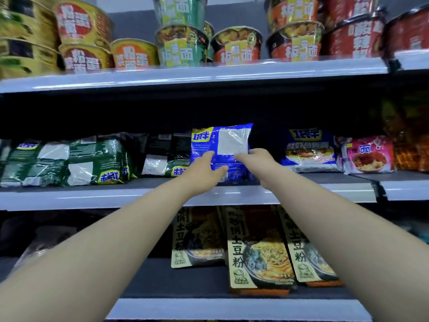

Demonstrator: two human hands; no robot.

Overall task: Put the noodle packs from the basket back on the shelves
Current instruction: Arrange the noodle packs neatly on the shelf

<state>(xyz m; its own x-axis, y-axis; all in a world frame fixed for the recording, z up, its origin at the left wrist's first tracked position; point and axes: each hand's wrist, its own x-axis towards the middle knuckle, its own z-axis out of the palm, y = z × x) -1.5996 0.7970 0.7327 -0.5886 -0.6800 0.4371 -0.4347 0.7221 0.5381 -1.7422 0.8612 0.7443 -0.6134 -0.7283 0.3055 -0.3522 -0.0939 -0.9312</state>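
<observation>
Middle shelf (92, 197), left to right. Green packs (92, 159): toward its left end. Left hand (204, 169): pinches the lower left of the blue noodle pack (220, 140). Pack: 1 unit, upright, just behind the shelf's front edge. Right hand (257, 160): fingers curled on its right edge. Matching blue pack (310, 149): near, further right. Handling, judged: light, slick crinkly film, brittle block inside; hold both side edges, no squeezing.

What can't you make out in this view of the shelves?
Basket: outside the head view's frame.
Blue pack, lower part: head view, covered by left hand and right hand.
Top cups: head view, cut by the upper edge, labels blurred.
Far-right packs: head view, lost in shadow and blur.
</observation>
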